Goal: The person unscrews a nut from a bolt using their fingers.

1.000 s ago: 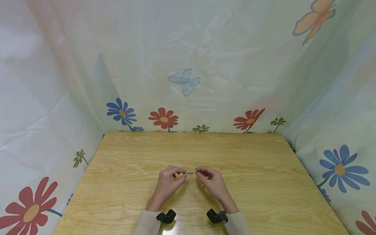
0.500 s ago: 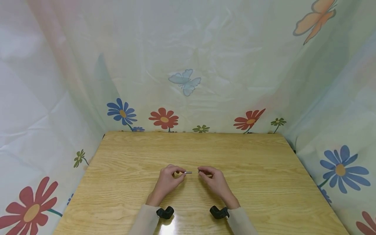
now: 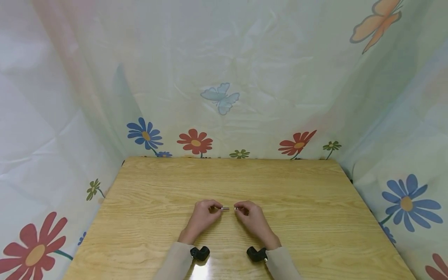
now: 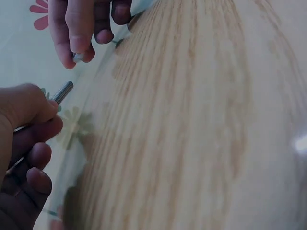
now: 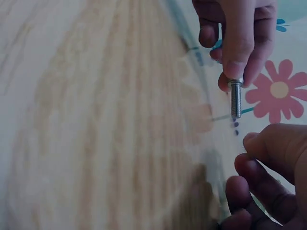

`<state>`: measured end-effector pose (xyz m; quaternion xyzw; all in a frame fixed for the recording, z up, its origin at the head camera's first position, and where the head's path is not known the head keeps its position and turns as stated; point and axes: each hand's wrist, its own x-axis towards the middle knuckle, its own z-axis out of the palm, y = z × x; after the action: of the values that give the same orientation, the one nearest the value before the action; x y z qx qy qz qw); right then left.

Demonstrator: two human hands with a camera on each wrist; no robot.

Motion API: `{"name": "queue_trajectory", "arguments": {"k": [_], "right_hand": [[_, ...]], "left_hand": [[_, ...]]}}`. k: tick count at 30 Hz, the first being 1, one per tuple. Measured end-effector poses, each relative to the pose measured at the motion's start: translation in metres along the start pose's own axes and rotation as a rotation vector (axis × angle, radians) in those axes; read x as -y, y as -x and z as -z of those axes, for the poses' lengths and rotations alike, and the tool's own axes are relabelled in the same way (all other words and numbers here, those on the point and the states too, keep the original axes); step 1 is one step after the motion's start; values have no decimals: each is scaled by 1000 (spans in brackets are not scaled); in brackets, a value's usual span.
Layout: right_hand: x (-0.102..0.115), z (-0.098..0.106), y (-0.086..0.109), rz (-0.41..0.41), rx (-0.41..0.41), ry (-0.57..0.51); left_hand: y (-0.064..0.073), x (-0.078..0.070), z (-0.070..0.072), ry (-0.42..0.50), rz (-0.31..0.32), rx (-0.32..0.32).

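My left hand (image 3: 203, 217) pinches a silver bolt (image 3: 225, 208) between thumb and forefinger, its threaded shank pointing right. That thread shows clearly in the right wrist view, where the bolt (image 5: 235, 99) sticks out from the fingertips; its head is mostly covered. Opposite, my right hand (image 3: 253, 218) pinches a small metal nut (image 3: 236, 209) at its thumb and fingertips. Only a bit of the nut (image 4: 77, 57) shows in the left wrist view, and it is hidden behind the fingers in the right wrist view. A short gap separates bolt tip and nut.
Both hands are above a light wood-grain table (image 3: 224, 179). A pale curtain (image 3: 259, 77) printed with flowers and butterflies hangs behind the table and along its sides. Black wrist cameras sit on both forearms, the left camera (image 3: 200, 253) and the right camera (image 3: 257, 254).
The hands drew apart a little by half a second ago, then came closer again. Both now sit slightly nearer the person. Bolt and nut stay in the same hands.
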<state>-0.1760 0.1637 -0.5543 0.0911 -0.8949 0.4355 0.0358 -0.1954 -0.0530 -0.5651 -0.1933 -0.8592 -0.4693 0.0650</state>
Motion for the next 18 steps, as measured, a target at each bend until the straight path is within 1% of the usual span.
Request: {"name": "queue_trajectory", "arguments": {"k": [3,6,9,13,18], "right_hand": [[0,-2,0,29,-3,64],[0,-3,0,39,-15,104],[0,-4,-1,34,-30,111],[-1,-2,0,27,-37,103],[0,4,4,-23,11,101]], "left_hand": [[0,1,-3,24,20,14],[0,2,-5,34,34,19],[1,3,-7,26,36,14],[2,3,-7,6,19,21],[5,2,-6,-21,10,39]]}}
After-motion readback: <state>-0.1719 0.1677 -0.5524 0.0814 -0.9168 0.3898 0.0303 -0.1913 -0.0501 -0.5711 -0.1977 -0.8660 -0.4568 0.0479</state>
